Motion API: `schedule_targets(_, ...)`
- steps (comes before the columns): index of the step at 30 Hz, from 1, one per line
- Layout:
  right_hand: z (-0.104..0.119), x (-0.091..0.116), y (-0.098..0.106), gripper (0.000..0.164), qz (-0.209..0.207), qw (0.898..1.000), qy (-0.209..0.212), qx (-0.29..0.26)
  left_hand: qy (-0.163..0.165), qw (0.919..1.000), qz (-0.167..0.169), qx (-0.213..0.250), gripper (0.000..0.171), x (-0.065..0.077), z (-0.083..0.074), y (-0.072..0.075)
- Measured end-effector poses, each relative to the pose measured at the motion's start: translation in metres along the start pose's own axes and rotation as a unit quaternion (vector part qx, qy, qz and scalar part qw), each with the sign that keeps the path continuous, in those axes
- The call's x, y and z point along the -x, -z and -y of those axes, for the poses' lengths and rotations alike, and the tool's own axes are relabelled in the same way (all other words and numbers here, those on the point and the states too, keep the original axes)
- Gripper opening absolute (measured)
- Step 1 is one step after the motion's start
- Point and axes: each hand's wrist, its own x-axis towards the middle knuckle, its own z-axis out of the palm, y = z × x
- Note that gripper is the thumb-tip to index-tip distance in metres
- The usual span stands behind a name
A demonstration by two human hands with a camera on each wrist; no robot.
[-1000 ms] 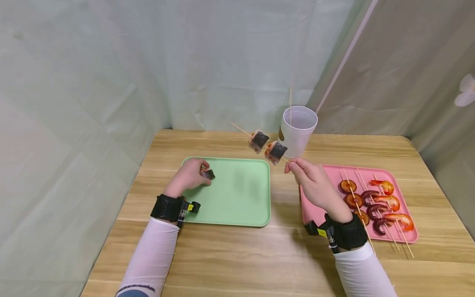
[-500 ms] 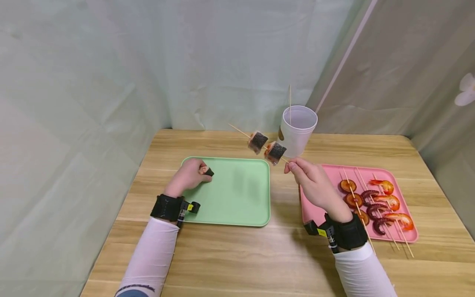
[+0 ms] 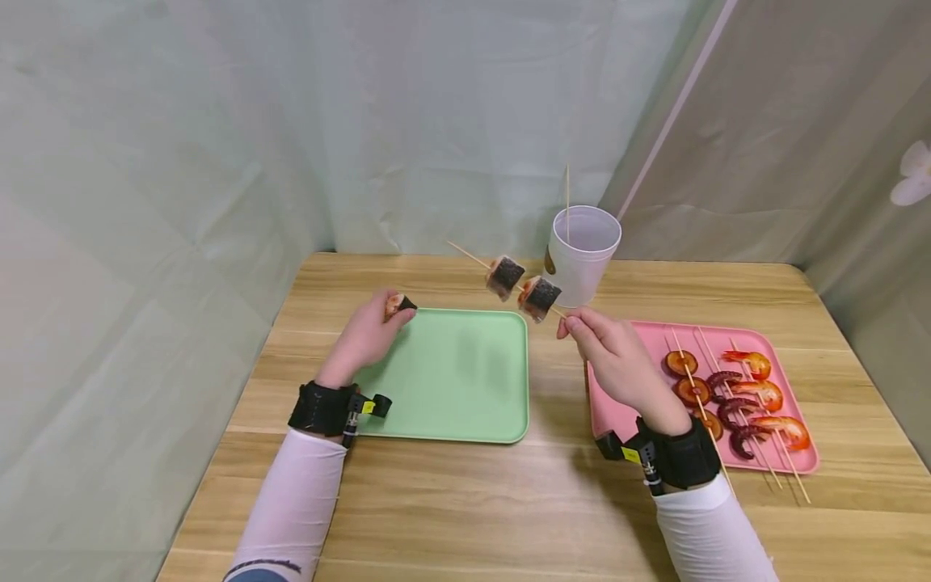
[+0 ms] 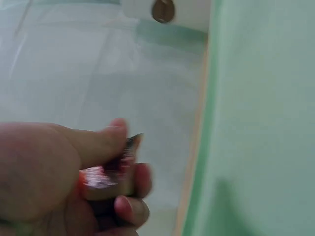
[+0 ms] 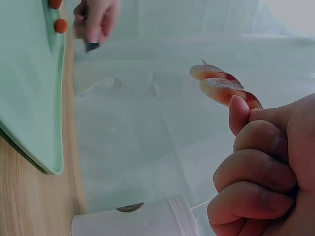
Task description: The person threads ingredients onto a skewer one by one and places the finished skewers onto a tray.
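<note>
My left hand (image 3: pixel 366 333) pinches a fish chunk (image 3: pixel 401 305) with dark skin above the far left corner of the green tray (image 3: pixel 465 380). The left wrist view has the thumb and curled fingers round this chunk (image 4: pixel 110 179). With thumb and fingers, my right hand (image 3: pixel 614 360) holds a bamboo skewer (image 3: pixel 468 254) by its near end, raised and slanting up to the left. Threaded on it are two dark-skinned fish chunks (image 3: pixel 540 298), a small gap between them. Its bare tip points toward the left hand.
A white cup (image 3: pixel 585 263) with a thin stick stands behind the right hand. The pink tray (image 3: pixel 614 420) at right bears skewers of mushroom slices (image 3: pixel 693 393), tentacles (image 3: pixel 739 411) and shrimp (image 3: pixel 781 432). In the right wrist view, small orange rounds (image 5: pixel 60 25) lie on the green tray.
My left hand has gripped the fish chunk and lifted it off the green tray, moving toward the back. The right hand and its skewer have stayed nearly still.
</note>
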Motion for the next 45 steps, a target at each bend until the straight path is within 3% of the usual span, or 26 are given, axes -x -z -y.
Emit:
schedule_targets(5,0.000,0.001,0.000,0.026,0.003,1.000,-0.007,-0.002,-0.026,0.9934,-0.034,0.107,0.046,0.006,-0.025,0.004)
schedule_targets(8,-0.001,0.001,0.001,0.026,0.001,1.000,-0.006,-0.006,-0.050,0.9717,-0.046,0.226,0.038,0.008,-0.046,0.003)
schedule_targets(9,-0.001,0.002,0.001,0.026,0.000,1.000,-0.005,-0.007,-0.059,0.9596,-0.049,0.271,0.035,0.008,-0.054,0.003)
schedule_targets(11,-0.002,0.002,0.001,0.025,-0.004,1.000,-0.004,-0.009,-0.072,0.9278,-0.049,0.363,0.029,0.008,-0.067,0.000)
schedule_targets(15,-0.002,0.002,0.001,0.025,-0.010,1.000,-0.007,-0.018,-0.079,0.8541,-0.045,0.512,0.025,0.004,-0.091,-0.006)
schedule_targets(20,0.003,-0.001,-0.001,0.025,-0.004,1.000,-0.007,-0.030,-0.058,0.7615,-0.022,0.645,0.029,-0.003,-0.104,-0.012)
schedule_targets(23,0.005,-0.003,0.000,0.025,0.000,0.999,0.002,-0.034,-0.046,0.7202,-0.009,0.692,0.032,-0.005,-0.105,-0.013)
schedule_targets(25,0.006,-0.004,0.001,0.025,0.005,0.999,0.011,-0.031,-0.043,0.7013,-0.001,0.712,0.036,-0.006,-0.104,-0.013)
schedule_targets(28,0.005,-0.004,0.001,0.024,0.021,0.999,0.023,-0.024,-0.041,0.6919,0.002,0.721,0.041,-0.006,-0.102,-0.013)
schedule_targets(35,0.000,-0.002,-0.004,0.026,0.077,0.996,0.034,-0.028,-0.042,0.6976,-0.009,0.715,0.044,-0.004,-0.104,-0.014)
schedule_targets(45,-0.001,-0.002,-0.005,0.026,0.078,0.996,0.031,-0.034,-0.063,0.6925,-0.002,0.719,0.035,-0.004,-0.105,-0.014)
